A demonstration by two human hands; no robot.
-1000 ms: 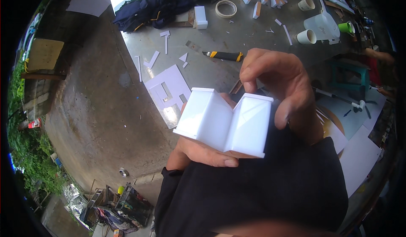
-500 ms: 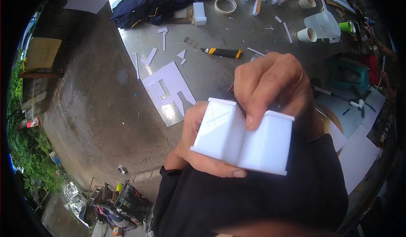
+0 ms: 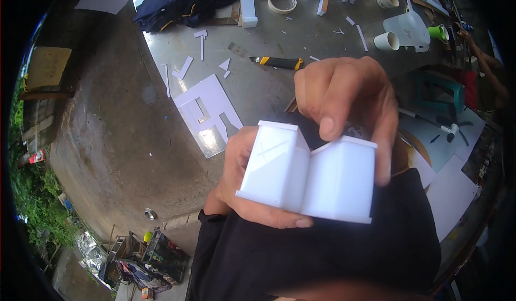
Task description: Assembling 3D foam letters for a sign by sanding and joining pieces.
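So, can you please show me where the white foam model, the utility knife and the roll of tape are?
white foam model (image 3: pixel 309 180): head view, on its front face.
utility knife (image 3: pixel 278 62): head view, middle of the handle.
roll of tape (image 3: pixel 282 1): head view, on the ring's lower rim.

The folded foam-board model is plain white, the sleeves are black, the worktop is grey, the utility knife is black and yellow, and one cup is green.
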